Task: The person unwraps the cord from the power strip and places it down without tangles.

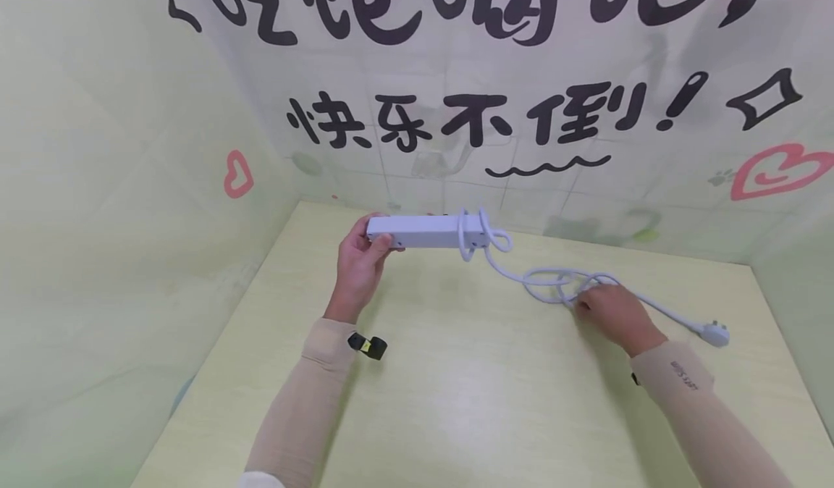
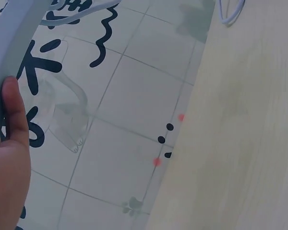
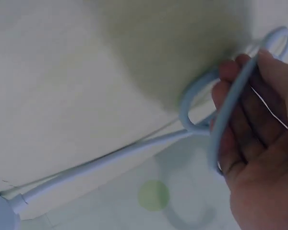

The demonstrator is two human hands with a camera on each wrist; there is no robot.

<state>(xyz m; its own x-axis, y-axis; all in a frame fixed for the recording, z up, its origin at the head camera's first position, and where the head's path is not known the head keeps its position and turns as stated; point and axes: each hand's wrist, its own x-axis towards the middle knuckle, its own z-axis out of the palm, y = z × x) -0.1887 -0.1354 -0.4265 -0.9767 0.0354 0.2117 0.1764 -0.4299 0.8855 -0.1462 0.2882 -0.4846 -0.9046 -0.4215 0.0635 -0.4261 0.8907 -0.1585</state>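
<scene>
My left hand (image 1: 360, 267) grips the left end of a white power strip (image 1: 420, 232), thumb along its near edge. The strip is held level above the table, a plain face toward the head camera; its sockets are not seen. Some of its cord is wound round the strip's right end. From there the cord (image 3: 229, 103) runs to my right hand (image 1: 615, 318), low over the table on the right. In the right wrist view, that hand holds loose loops, with cord between thumb and curled fingers. Beyond it, the plug (image 1: 715, 333) lies at the cord's end.
A pale wooden table (image 1: 443, 408) lies beneath both hands. Behind it rises a wall covering (image 1: 391, 177) with dark lettering and pink hearts; similar pale sheets (image 1: 117, 184) flank the sides.
</scene>
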